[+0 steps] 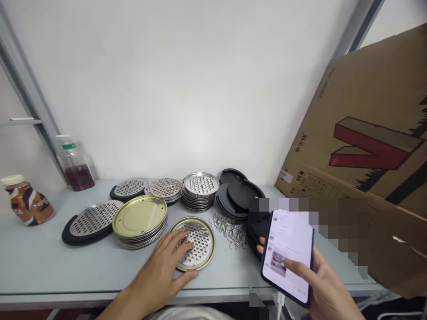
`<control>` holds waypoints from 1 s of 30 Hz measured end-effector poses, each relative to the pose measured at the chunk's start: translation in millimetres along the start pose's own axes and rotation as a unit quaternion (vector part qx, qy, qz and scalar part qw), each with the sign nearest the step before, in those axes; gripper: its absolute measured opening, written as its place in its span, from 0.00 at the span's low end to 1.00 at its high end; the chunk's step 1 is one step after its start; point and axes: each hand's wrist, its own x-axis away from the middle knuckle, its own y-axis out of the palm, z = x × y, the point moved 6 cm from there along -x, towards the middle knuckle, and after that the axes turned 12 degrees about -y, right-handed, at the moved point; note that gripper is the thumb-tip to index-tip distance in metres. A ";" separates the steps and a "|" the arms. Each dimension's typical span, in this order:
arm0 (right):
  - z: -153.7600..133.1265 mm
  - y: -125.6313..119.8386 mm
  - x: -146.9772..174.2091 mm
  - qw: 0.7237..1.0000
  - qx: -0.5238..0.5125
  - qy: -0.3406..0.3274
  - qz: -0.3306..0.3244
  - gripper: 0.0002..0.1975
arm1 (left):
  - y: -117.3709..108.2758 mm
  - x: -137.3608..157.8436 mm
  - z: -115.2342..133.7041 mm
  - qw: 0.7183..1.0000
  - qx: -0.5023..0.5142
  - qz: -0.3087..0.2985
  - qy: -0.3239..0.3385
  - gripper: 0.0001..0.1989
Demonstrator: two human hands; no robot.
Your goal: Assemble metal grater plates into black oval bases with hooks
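My left hand (167,262) lies with its fingers spread over a round metal grater plate (200,244) in a gold rim near the table's front edge. Its thumb is stretched out by the near rim. At the right, my right hand (325,284) is closed round a smartphone (290,249), the thumb over its lit screen. A white cable (280,304) hangs from the phone's lower end. Between the grater plate and the phone lies a small heap of metal clips and rings (230,231). A stack of gold-coloured round lids (140,218) stands left of the grater plate.
Behind are a stack of grater discs (200,184) and black round bases (245,195). Black-edged graters (93,220) lie left. A brown bottle (30,202) and a bottle of dark red liquid (76,171) stand far left. A large cardboard box (367,178) leans at right.
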 end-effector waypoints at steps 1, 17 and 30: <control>0.1 -0.1 0.2 1.000 -0.001 0.002 0.003 0.46 | -0.2 -0.1 0.3 1.000 0.000 0.001 0.001 0.22; -0.3 1.2 2.2 0.999 -0.013 0.028 0.018 0.43 | -5.2 -2.7 3.6 1.000 0.007 0.015 0.006 0.21; 5.0 -0.6 0.8 0.999 -0.008 0.030 0.012 0.41 | -4.8 -1.7 3.4 1.000 0.002 0.005 0.002 0.21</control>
